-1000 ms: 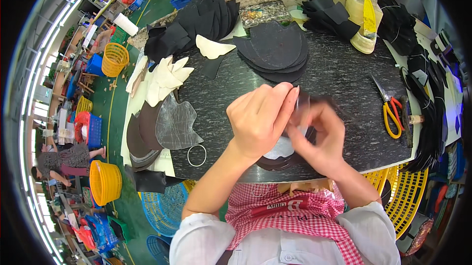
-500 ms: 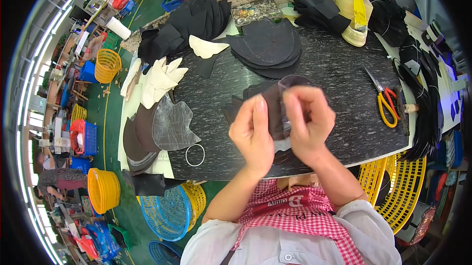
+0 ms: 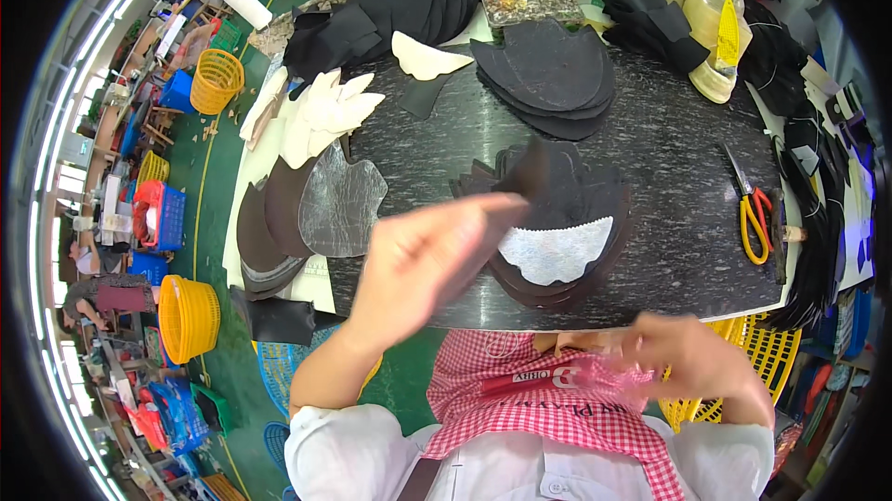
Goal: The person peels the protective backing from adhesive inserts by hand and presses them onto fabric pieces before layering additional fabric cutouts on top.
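Observation:
My left hand [image 3: 409, 255], smeared by motion, is closed on a dark brown leather piece [image 3: 488, 245] that slants up over the table. Just right of it lies a fanned stack of dark leather pieces [image 3: 604, 190]; a white backing patch [image 3: 557, 255] with a jagged top edge shows on it. My right hand [image 3: 692, 352] is low at the table's front edge, before my red checked apron [image 3: 548, 417]. Blur hides whether its fingers hold anything. Left of my left hand are brown cut pieces [image 3: 283, 208] with a shiny grey piece [image 3: 342, 199] on top.
Black rounded pieces [image 3: 548, 69] are stacked at the far middle. Scissors with orange and yellow handles [image 3: 754, 222] lie at the right. Cream pieces [image 3: 325, 111] and black cut pieces [image 3: 390, 13] cover the far left. A cream shoe form [image 3: 714, 46] stands at the far right.
My hands have moved apart: the left has gone leftward with the brown piece, the right down to the table's front edge. The stack with the white patch is now uncovered; the white ring is hidden.

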Demonstrator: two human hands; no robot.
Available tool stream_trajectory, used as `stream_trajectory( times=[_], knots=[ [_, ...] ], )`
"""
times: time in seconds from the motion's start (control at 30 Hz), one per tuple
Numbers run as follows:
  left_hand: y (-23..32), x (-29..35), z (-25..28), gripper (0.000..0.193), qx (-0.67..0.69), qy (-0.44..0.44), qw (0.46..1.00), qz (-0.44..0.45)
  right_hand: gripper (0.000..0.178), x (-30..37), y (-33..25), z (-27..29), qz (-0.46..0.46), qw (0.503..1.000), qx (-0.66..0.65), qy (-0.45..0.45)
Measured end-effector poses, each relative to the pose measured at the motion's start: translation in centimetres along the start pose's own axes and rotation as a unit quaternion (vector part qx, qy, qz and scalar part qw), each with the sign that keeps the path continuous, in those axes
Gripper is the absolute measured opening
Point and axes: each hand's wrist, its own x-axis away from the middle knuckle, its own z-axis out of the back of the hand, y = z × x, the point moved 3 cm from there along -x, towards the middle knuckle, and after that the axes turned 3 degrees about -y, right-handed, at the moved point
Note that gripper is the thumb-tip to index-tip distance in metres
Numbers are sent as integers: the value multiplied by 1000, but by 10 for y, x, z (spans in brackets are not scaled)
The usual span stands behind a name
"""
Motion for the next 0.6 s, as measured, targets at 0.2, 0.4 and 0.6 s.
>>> stream_trajectory(
  times=[0.2, 0.4, 0.6],
  knots=[
    [-7, 34, -62, 45, -404, -286, 831, -253, 69, -68, 15, -16, -3, 612, -780, 130],
    [-54, -9, -13, 63, 151, -170, 968, -105, 63, -55, 0, -3, 48, 776, -625, 66],
    [-55, -1, -3, 36, 86, -197, 976, -42, 47, -44, 28, -7, 32, 831, -492, 258]
  ],
)
